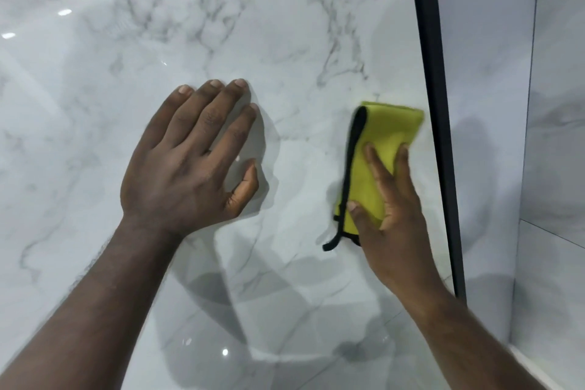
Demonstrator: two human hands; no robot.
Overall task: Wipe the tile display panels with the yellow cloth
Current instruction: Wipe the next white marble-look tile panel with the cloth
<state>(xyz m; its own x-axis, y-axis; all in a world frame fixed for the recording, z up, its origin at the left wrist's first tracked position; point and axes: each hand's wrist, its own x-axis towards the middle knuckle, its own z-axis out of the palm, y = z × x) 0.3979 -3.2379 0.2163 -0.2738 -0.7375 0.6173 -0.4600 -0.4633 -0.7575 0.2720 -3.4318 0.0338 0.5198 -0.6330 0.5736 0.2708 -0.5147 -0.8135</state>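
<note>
- A person's right hand [395,215] presses a folded yellow cloth [391,128] flat against a glossy tile panel [285,25], just left of the black frame strip [433,73] that runs down the panel's edge.
- The right fingers [376,161] lie straight and slightly spread over the cloth's lower half, with the thumb laid on its bottom corner; nothing is curled round it.
- Well left of the strip, the left hand [190,155] rests palm-down on the bare panel, its fingers [221,111] straight and close together, thumb tucked alongside.
- The cloth looks soft and napped and is bound in black edging [354,149], a loose end of which hangs below the fold.
- The panel is white marble-patterned tile with grey veins, polished enough to mirror ceiling lights and both arms.
- Right of the strip stands a neighbouring panel [493,73] of paler grey tile.
</note>
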